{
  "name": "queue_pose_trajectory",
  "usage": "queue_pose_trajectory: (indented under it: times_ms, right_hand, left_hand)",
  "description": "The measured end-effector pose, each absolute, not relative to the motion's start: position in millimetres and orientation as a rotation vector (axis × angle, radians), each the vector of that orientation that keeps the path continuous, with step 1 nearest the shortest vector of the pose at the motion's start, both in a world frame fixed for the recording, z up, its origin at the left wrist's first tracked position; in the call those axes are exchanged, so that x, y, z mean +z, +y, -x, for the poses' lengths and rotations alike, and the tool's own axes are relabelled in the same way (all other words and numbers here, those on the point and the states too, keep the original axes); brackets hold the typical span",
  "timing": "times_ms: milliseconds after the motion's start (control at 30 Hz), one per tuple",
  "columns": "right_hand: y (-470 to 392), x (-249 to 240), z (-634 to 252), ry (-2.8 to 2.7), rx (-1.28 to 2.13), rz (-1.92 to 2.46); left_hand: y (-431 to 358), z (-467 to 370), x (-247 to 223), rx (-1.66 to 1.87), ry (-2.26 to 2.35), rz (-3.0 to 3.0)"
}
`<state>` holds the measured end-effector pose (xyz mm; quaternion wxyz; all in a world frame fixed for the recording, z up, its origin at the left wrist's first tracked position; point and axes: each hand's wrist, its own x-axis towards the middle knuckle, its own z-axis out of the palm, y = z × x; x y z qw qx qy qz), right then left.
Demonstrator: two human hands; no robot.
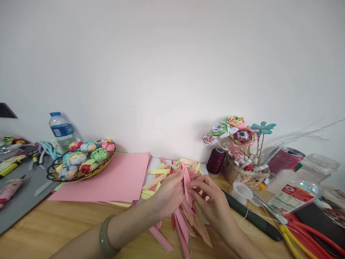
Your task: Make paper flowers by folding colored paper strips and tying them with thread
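Note:
Between my two hands is a pink paper strip [187, 181], held upright over a loose heap of strips. My left hand [172, 192] is closed on it from the left, its fingertips partly hidden behind the paper. From the other side my right hand [207, 192] pinches the same strip with thumb and fingers. Below and behind them lie more folded paper strips [181, 226] in pink, yellow, orange and red, spread over the wooden table [126, 233].
Pink paper sheets [118, 183] lie left, under a basket [107, 162] of paper flowers. A water bottle [62, 131] stands behind. To the right are a flower basket [237, 176], purple thread spool [215, 162], clear jar [307, 180], dark green bar [253, 216] and red-handled scissors [309, 230].

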<state>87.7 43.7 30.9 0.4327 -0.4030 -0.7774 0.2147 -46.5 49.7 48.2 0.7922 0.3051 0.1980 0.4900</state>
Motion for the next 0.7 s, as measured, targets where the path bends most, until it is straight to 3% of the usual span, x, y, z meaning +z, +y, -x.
queue_pose_trajectory:
  times_ms: [167,500,700]
  right_hand:
    - [48.7,39.9,-93.3,-1.992,0.665,1.035]
    - [55.9,51.6,-104.8,-1.753,1.251,0.951]
    - [56.1,56.0,-103.1,-1.686,1.358,0.909]
  left_hand:
    - [48.4,49.1,52.8,1.079,0.486,-0.686]
    - [58.6,61.1,46.8,0.954,0.623,-0.902]
    - [61.8,60.6,42.4,0.932,0.633,-0.795]
